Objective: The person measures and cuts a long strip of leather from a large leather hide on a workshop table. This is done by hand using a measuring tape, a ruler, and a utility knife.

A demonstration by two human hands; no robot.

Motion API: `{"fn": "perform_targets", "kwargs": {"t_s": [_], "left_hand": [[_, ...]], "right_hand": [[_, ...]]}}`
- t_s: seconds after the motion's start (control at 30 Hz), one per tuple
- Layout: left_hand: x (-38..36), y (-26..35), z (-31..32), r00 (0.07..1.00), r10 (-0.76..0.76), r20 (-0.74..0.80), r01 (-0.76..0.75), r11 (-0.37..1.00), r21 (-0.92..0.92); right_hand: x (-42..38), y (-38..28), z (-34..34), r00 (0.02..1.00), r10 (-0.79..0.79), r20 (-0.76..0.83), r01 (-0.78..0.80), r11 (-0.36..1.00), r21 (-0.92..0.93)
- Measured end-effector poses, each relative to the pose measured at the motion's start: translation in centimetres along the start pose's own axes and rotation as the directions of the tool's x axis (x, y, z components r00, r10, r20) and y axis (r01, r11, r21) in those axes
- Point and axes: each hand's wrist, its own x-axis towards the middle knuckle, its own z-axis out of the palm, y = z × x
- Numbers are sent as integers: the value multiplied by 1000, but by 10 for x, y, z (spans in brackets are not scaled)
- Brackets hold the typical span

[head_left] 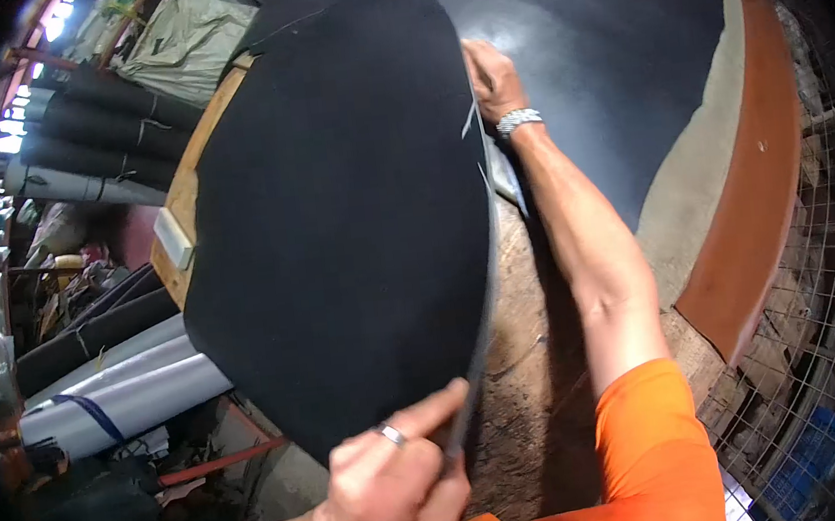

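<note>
A large black sheet of flexible material (331,198), rounded at its far end and pale along its cut edge, is lifted in front of me. My left hand (399,483), with a ring on one finger, pinches its near right edge, the index finger lying along the top face. Farther up the same edge, my right hand (495,77) is closed at the border, a metal-banded watch on the wrist. Its fingertips are partly hidden. A small pale object (505,174) shows below the sheet's edge near that wrist; I cannot make out what it is.
A wide, shiny black sheet (608,51) covers the far side of the worn wooden table (521,391). Brown material (747,189) lies along the right, beside wire mesh (831,221). At left are dark rolls (102,120) and a silvery roll (138,388). A pale block (173,237) sits at the board's edge.
</note>
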Motion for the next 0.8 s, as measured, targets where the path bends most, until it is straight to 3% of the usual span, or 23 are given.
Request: {"fn": "perform_targets", "kwargs": {"t_s": [0.13,0.2,0.23,0.27,0.3,0.33,0.37,0.4,0.47,0.53,0.57,0.6,0.67,0.7,0.73,0.8], "left_hand": [[-11,-6,-13,985,-3,-172,11,999,46],[-20,-15,-4,981,1,-192,1,1000,9],[-22,-24,10,983,22,-181,-26,1000,-14],[-20,-27,31,961,98,-259,-106,994,-19],[-20,-33,51,962,164,-219,-164,986,18],[-21,-42,67,923,376,-78,-360,918,165],[-27,-44,86,973,221,-68,-222,975,-6],[-43,-44,93,983,8,186,12,994,-105],[-94,-69,105,991,77,111,-83,995,52],[-141,-96,66,990,-122,65,111,981,158],[-176,-127,55,972,-206,-111,223,957,185],[-213,-158,38,910,-357,-209,393,904,169],[-298,-227,36,671,-429,-604,653,729,207],[-330,-251,28,522,-586,-620,763,646,32],[-355,-268,14,358,-713,-604,830,538,-144],[-382,-284,-16,395,-716,-576,786,588,-191]], "right_hand": [[-17,-71,-65,982,189,14,-189,971,145],[-44,-120,-129,904,388,-179,-343,909,238],[-72,-125,-160,816,486,-312,-378,858,348],[-96,-137,-191,589,681,-435,-396,713,579],[-138,-138,-240,441,830,-343,-358,512,781],[-174,-149,-277,218,918,-332,-310,388,868],[-217,-171,-310,366,912,-186,-196,271,942],[-274,-175,-336,223,959,-173,-112,201,973],[-349,-194,-366,-43,981,-187,-100,182,978],[-371,-216,-382,11,998,-56,140,53,989],[-377,-228,-387,35,999,5,255,-14,967],[-375,-240,-388,50,998,29,245,-40,969],[-348,-263,-373,78,995,68,244,-85,966],[-339,-272,-363,117,988,103,156,-121,980],[-352,-257,-364,178,968,179,-89,-166,982],[-329,-276,-324,-9,996,92,-537,-82,840]]}}
